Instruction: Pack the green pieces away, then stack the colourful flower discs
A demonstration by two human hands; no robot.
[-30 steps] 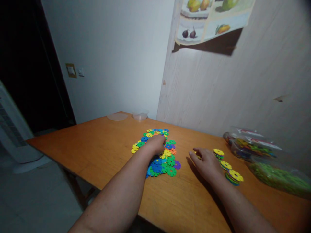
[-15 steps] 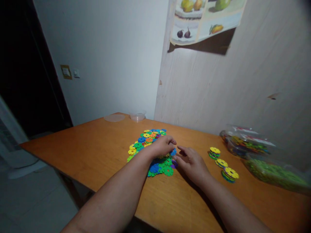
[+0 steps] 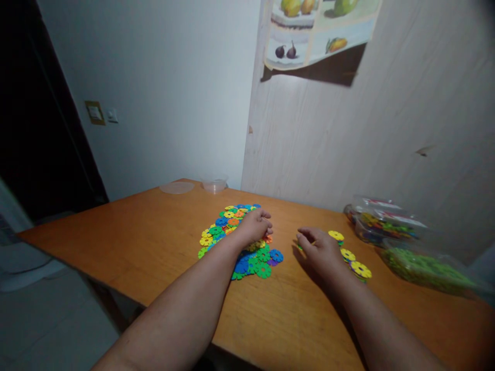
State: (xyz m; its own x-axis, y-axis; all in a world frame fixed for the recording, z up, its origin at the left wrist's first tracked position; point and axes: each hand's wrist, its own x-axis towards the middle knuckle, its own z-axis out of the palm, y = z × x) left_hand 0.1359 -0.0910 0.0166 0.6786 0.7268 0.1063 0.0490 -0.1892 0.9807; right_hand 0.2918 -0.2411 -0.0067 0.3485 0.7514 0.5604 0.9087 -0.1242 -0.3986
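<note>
Over the pile of flower-shaped plastic discs (image 3: 221,232) is my left hand (image 3: 254,226), its fingers loosely bent and slightly apart, nothing visible in them. It covers the middle of the pile. The discs are yellow, green, blue, orange and purple. To the right of the pile, my right hand (image 3: 320,248) is closed with thumb and fingers together. A little green and yellow shows at its fingertips, apparently plastic discs, mostly hidden. Just beyond that hand stand short stacks of discs: one at the back (image 3: 336,236), one in the middle (image 3: 347,254) and one in front (image 3: 361,269).
Clear plastic boxes of colourful pieces (image 3: 390,224) and a clear container of green pieces (image 3: 425,265) lie at the right of the wooden table (image 3: 127,232). At the back edge are a clear bowl (image 3: 214,184) and a flat round lid (image 3: 177,187), near the wall.
My right hand has moved right, away from the pile towards the stacks, and its fingers have closed. My left hand stays over the pile. The view has shifted slightly.
</note>
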